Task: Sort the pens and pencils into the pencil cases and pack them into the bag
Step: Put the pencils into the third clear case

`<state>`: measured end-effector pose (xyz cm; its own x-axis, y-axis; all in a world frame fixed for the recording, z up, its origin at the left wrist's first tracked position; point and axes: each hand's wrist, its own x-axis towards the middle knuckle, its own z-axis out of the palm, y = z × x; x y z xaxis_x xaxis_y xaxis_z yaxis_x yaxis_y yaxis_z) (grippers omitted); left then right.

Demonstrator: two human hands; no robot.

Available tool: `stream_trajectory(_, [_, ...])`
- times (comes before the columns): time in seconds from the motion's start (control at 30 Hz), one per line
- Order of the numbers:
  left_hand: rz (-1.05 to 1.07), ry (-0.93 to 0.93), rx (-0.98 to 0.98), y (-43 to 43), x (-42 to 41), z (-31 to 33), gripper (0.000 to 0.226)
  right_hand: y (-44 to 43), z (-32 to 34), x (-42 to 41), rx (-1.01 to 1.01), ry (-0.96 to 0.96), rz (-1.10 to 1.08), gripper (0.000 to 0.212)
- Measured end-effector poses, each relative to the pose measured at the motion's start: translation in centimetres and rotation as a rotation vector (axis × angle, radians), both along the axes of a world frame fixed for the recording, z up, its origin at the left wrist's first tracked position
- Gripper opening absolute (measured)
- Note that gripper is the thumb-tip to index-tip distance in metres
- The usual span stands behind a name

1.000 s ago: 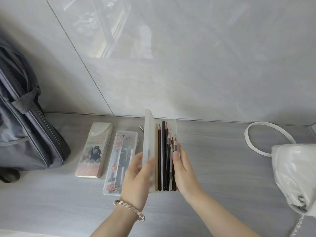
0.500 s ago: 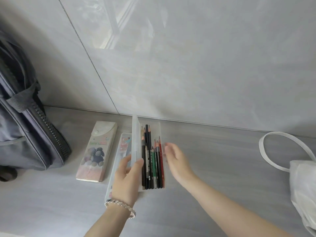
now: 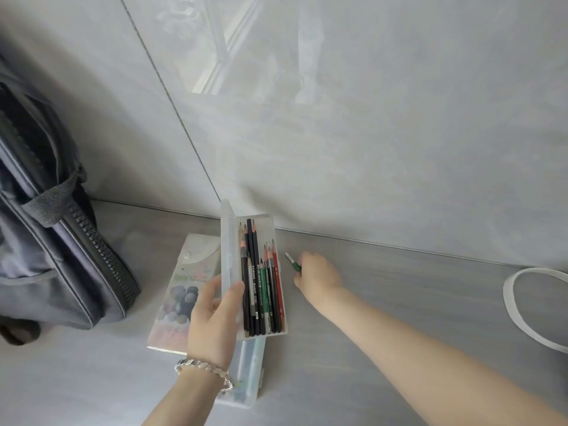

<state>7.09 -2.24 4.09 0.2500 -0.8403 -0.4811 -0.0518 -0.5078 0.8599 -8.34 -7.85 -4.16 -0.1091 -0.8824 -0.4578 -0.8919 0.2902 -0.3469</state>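
My left hand (image 3: 215, 315) grips the raised lid of an open clear plastic pencil case (image 3: 269, 229), which holds several pencils (image 3: 261, 284) in black, green and red. This case lies partly over a second clear case (image 3: 249, 367), mostly hidden beneath it and my wrist. My right hand (image 3: 316, 275) rests on the table just right of the open case, fingers curled round a short green pencil stub (image 3: 293, 262) whose tip sticks out toward the wall. A pink-and-white printed pencil case (image 3: 187, 272) lies shut to the left.
A grey backpack (image 3: 52, 241) with a dark zipper stands at the left against the wall. A white strap loop (image 3: 519, 305) lies at the right edge. The grey wall rises just behind the cases.
My right hand left the pencils in the open case, moved right and took hold of the green stub. The open case shifted left over the second clear case.
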Motion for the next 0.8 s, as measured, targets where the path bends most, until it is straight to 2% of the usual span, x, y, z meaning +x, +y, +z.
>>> stream_trajectory(0.07, [-0.032, -0.004, 0.006, 0.2, 0.0, -0.4, 0.012, 0.7, 0.5, -1.0, -0.022, -0.033, -0.051, 0.025])
stream_trajectory(0.1, [-0.047, -0.012, 0.013, 0.3, -0.2, -0.3, 0.019, 1.1, 0.9, -1.6, -0.070, -0.068, -0.086, 0.024])
stream_trajectory(0.17, [-0.081, 0.001, 0.030, 0.5, -0.4, -0.2, 0.038, 2.1, 2.4, -2.9, -0.269, -0.144, -0.144, 0.020])
stream_trajectory(0.2, [-0.084, 0.004, 0.034, 0.7, -0.6, -0.3, 0.037, 2.6, 3.3, -3.4, -0.406, -0.160, -0.144, 0.019])
stream_trajectory(0.27, [-0.096, 0.015, 0.019, 1.1, -1.1, 0.1, 0.022, 3.4, 5.4, -4.2, -0.661, -0.146, -0.024, 0.016])
stream_trajectory(0.33, [-0.125, 0.033, 0.022, 1.5, -1.8, 0.4, 0.021, 4.5, 7.0, -4.5, -0.800, -0.154, 0.239, 0.017])
stream_trajectory(0.43, [-0.153, 0.038, 0.015, 2.5, -3.3, 1.5, 0.020, 7.0, 7.7, -4.4, -0.819, -0.065, 0.611, 0.021])
stream_trajectory(0.5, [-0.212, 0.046, 0.023, 3.2, -3.9, 1.9, 0.041, 8.3, 7.3, -4.1, -0.829, 0.022, 0.709, 0.023])
stream_trajectory(0.6, [-0.222, 0.077, -0.002, 4.5, -4.6, 1.9, 0.025, 10.3, 6.7, -4.0, -0.856, 0.046, 0.687, 0.029])
stream_trajectory(0.67, [-0.234, 0.078, 0.006, 5.3, -4.8, 2.1, 0.025, 11.2, 6.5, -4.2, -0.875, 0.055, 0.656, 0.033])
stream_trajectory(0.7, [-0.224, 0.076, 0.009, 5.8, -5.0, 2.6, 0.012, 12.0, 6.6, -4.4, -0.874, 0.054, 0.636, 0.032])
stream_trajectory(0.73, [-0.219, 0.100, -0.004, 6.3, -5.0, 2.4, 0.014, 12.6, 6.5, -4.7, -0.887, 0.046, 0.613, 0.029])
stream_trajectory(0.8, [-0.240, 0.121, -0.009, 7.2, -5.2, 2.8, 0.030, 14.0, 6.5, -5.1, -0.909, -0.024, 0.523, 0.019])
